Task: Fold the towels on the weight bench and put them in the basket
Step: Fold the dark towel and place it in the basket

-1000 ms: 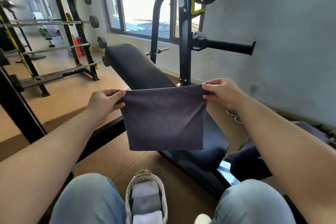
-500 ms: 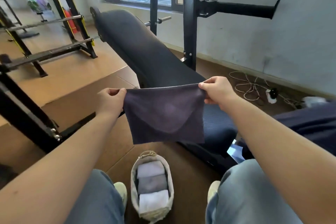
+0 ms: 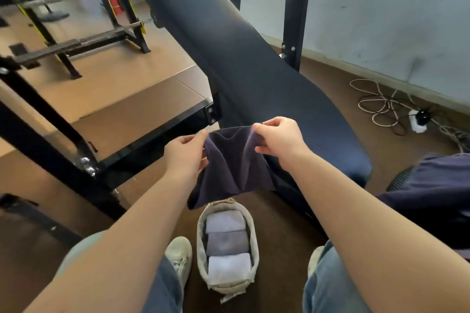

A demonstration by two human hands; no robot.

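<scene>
A dark purple towel (image 3: 230, 168) hangs slack in the air between my hands, its top edge sagging into folds. My left hand (image 3: 185, 154) pinches its upper left corner and my right hand (image 3: 278, 138) pinches its upper right corner, the two close together. Directly below, on the floor between my feet, stands a pale fabric basket (image 3: 251, 236) holding three folded towels in a row, white, grey and white. The black padded weight bench (image 3: 244, 58) runs away from me behind the towel. More dark cloth (image 3: 432, 185) lies at the right edge.
Black steel frame bars (image 3: 58, 140) cross the floor to my left, and an upright post (image 3: 292, 20) stands right of the bench. Barbell racks (image 3: 76, 40) fill the far left. A coiled white cable and power strip (image 3: 396, 109) lie by the wall at right.
My hands have come together, so the taut towel now sags in folds. My view has tilted down, bringing the basket fully into sight below the towel.
</scene>
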